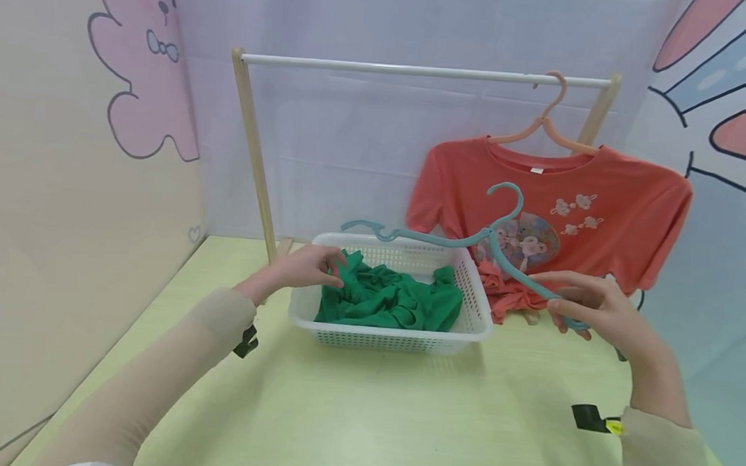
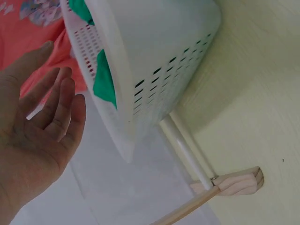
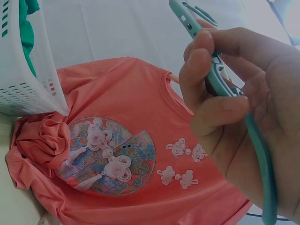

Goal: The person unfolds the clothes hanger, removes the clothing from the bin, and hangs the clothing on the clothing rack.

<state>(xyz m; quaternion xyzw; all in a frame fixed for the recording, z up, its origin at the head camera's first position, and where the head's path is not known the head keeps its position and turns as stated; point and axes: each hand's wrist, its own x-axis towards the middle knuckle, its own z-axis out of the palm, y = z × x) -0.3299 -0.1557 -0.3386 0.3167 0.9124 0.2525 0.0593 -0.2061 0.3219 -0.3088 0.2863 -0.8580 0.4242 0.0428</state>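
My right hand (image 1: 603,312) grips one arm of a teal clothes hanger (image 1: 436,238), its hook pointing up, in front of a hanging red T-shirt (image 1: 558,200). In the right wrist view the fingers (image 3: 222,110) curl round the hanger (image 3: 260,154). My left hand (image 1: 308,266) hovers at the left rim of a white plastic basket (image 1: 393,339), its fingers loosely bent. A crumpled green garment (image 1: 395,297) lies inside that basket. From the left wrist view, nothing sits in the left palm (image 2: 37,140), and a gap separates it from the basket wall (image 2: 159,51).
A clothes rack with a white rail (image 1: 388,68) and wooden posts (image 1: 253,149) stands behind the basket. An orange hanger (image 1: 546,122) carries the red T-shirt at the rail's right end. The light green tabletop (image 1: 364,408) stretches in front, with decorated panels on both sides.
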